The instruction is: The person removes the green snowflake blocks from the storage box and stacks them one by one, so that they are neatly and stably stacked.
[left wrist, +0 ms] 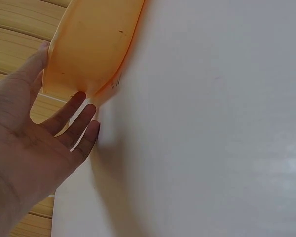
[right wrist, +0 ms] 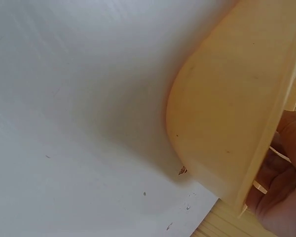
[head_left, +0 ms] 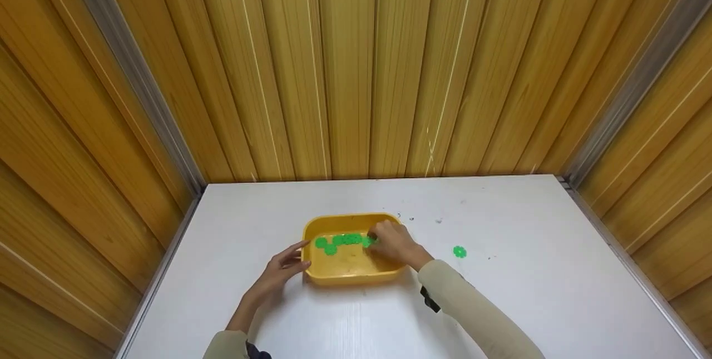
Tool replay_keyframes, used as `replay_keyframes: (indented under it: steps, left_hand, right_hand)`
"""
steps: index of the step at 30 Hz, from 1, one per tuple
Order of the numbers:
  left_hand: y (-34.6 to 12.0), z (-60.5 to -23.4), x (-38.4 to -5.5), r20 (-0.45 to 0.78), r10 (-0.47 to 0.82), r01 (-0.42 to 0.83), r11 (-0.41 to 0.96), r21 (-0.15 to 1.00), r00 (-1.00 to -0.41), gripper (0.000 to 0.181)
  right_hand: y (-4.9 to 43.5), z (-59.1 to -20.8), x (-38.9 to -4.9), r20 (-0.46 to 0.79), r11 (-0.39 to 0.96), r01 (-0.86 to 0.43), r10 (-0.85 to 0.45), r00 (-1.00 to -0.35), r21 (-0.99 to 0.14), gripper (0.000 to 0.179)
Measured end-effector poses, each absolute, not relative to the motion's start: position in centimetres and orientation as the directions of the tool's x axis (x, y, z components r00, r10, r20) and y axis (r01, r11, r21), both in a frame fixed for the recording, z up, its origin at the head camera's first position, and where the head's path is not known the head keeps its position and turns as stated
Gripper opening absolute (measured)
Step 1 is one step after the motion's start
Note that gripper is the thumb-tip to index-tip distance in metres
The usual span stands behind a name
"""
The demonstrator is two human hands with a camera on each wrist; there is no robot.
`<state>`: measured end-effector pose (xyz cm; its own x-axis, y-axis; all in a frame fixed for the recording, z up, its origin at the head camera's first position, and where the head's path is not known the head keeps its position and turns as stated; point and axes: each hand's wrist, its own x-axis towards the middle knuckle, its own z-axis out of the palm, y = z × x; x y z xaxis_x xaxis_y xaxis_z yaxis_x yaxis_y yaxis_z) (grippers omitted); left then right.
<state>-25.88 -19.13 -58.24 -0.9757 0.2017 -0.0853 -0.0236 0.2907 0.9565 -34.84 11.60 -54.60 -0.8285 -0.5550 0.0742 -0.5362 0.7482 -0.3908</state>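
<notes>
A yellow plastic tray [head_left: 350,279] stands on the white table with several green flower-shaped plastic pieces [head_left: 347,239] inside. My left hand [head_left: 281,269] rests at the tray's left end, thumb and forefinger at the rim. The left wrist view shows the other fingers [left wrist: 71,116] loosely extended, one tip at the outer wall. Reaching over the right rim, my right hand [head_left: 394,241] has its fingers curled down at a green flower-shaped piece [head_left: 367,242] near the inner right side. Its fingertips are hidden by the tray wall [right wrist: 222,113] in the right wrist view.
One more green flower-shaped piece [head_left: 459,251] lies on the white table [head_left: 517,292] to the right of the tray. Small dark marks show on the tabletop behind the tray. Wood-patterned panels [head_left: 345,69] wall in the back and both sides.
</notes>
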Motion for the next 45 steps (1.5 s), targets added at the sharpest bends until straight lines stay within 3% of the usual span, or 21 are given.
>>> replay_keyframes:
  steps: [19, 33, 45]
  left_hand:
    - [-19.0, -58.6, -26.0, -0.089, 0.185, -0.027, 0.318, 0.948, -0.979, 0.057]
    - [-19.0, -58.4, -25.9, -0.108, 0.178, -0.052, 0.292, 0.955, -0.978, 0.056]
    - [-19.0, -58.5, -25.9, -0.116, 0.169, -0.059, 0.308, 0.949, -0.979, 0.057]
  right_hand:
    - [12.5, -53.5, -33.7, 0.113, 0.752, -0.527, -0.530, -0.840, -0.396, 0.030]
    - [14.4, -52.8, -33.4, 0.229, 0.723, -0.585, -0.540, -0.810, -0.367, 0.024]
    - [16.4, -51.9, -33.1, 0.253, 0.708, -0.594, -0.538, -0.804, -0.382, 0.028]
